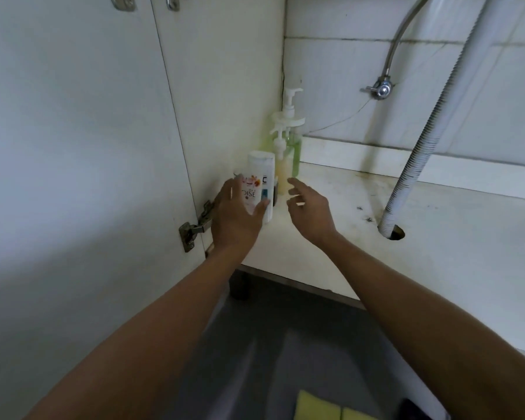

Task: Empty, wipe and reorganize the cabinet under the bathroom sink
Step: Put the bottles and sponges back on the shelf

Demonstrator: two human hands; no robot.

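Left hand [235, 213] grips a white bottle [256, 183], hiding its label; right hand [308, 207] hangs slack; pump bottles [288, 153] behind seem blurred.

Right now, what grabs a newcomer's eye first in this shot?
Two bare arms reach into the open cabinet: the left hand has a grip on a white bottle in the back left corner, and the right hand hovers open beside it. Behind stand a yellow pump bottle and a green one. On the right, a white corrugated drain hose drops through a hole in the stained cabinet floor.
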